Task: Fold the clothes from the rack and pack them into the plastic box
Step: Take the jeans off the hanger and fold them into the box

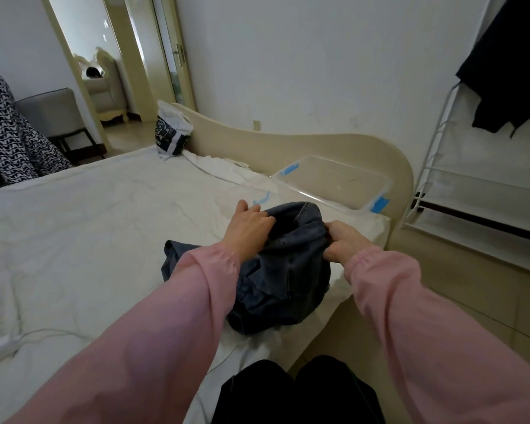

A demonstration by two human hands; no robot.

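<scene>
While the jeans (288, 270) are lying bunched near the right edge of the bed (104, 224), the left hand (251, 224) and right hand (346, 240) are both clenching the fabric; the plastic box (318, 195) is sitting at the far right corner.

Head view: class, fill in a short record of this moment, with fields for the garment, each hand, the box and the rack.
garment: dark jeans, crumpled, not yet folded, on the white bed
left hand: grips the jeans' top edge
right hand: grips the jeans' right side
plastic box: clear, blue clips, open, looks empty, on the bed beyond the jeans
rack: white, right of the bed, one dark garment hanging
</scene>
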